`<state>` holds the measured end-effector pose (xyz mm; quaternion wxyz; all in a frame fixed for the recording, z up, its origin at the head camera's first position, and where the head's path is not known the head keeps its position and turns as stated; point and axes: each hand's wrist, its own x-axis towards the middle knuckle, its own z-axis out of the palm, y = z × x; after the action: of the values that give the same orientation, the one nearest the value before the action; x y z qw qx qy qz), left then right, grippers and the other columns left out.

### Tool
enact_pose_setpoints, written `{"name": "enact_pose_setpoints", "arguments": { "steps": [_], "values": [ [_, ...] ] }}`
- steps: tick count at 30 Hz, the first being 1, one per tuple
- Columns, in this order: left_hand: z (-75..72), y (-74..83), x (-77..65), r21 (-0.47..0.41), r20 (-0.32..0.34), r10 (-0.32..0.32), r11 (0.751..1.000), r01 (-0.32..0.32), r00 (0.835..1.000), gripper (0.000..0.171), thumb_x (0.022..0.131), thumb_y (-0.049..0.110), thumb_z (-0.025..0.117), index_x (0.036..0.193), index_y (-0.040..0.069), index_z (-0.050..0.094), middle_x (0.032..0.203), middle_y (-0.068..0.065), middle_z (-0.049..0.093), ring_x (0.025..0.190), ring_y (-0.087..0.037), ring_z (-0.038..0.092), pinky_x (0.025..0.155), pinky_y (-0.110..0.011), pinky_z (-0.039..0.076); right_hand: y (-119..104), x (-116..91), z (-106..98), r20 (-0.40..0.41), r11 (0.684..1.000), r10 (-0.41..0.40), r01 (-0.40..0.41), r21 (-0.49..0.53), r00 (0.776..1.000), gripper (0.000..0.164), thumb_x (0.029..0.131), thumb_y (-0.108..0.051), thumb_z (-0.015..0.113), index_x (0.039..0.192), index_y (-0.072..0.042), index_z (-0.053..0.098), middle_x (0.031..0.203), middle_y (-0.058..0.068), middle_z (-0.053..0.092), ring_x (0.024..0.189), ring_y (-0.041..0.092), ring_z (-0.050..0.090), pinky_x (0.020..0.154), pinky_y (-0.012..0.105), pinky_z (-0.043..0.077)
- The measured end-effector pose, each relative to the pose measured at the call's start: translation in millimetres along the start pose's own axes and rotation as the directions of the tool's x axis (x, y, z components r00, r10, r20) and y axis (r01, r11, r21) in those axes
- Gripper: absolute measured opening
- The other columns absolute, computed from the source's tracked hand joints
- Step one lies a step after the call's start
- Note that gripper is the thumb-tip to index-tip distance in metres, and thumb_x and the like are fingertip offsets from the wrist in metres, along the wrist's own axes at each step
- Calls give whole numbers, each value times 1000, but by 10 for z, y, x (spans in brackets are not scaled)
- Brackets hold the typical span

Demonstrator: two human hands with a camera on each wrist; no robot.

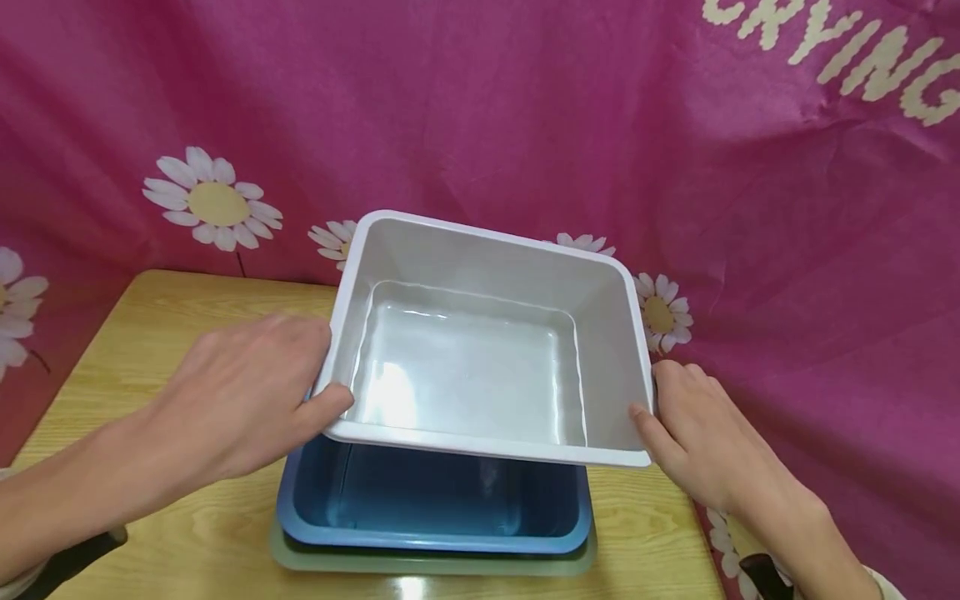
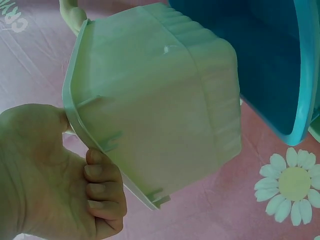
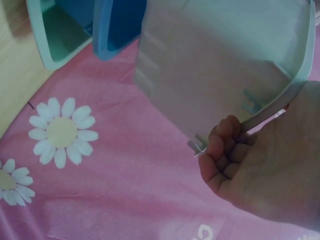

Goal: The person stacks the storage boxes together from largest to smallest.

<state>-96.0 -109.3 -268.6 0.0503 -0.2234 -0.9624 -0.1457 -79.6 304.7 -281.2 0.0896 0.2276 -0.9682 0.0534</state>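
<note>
A white plastic bin [image 1: 465, 367] is held up in the head view, tilted so its inside faces me. My left hand [image 1: 247, 392] grips its left rim, thumb over the edge and fingers curled beneath. On the opposite side my right hand [image 1: 705, 433] grips the right rim the same way. Both wrist views show the curled fingers under the lip, beside small ribs on the bin's outer wall. Below the white bin sits a blue bin [image 1: 435, 542], partly hidden by it. A pale green bin [image 1: 435, 562] shows as a rim around the blue one, which is nested in it.
The bins stand on a wooden table [image 1: 180, 317]. Behind it hangs a pink cloth [image 1: 480, 108] printed with daisies and lettering, close to the table's back and right edges.
</note>
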Motion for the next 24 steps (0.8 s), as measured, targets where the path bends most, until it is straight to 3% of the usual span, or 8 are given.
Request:
{"name": "enact_pose_setpoints", "arguments": {
  "steps": [11,24],
  "values": [
    [30,4,-190,14,-19,5,1000,-5,1000,21,83,32,68,84,14,56,62,4,40,51,-13,38,40,-29,30,-102,-132,-26,-27,999,-43,42,-21,999,17,88,-17,63,92,-9,48,76,-7,39,73,14,38,69,34,33],
    [61,-8,-332,36,-2,-16,999,16,1000,25,82,36,69,81,16,54,62,5,38,53,-13,38,41,-29,30,-187,-234,19,-59,996,-84,81,-46,995,18,86,-17,63,94,-7,50,78,-8,41,74,13,39,69,33,35]
  ]
}}
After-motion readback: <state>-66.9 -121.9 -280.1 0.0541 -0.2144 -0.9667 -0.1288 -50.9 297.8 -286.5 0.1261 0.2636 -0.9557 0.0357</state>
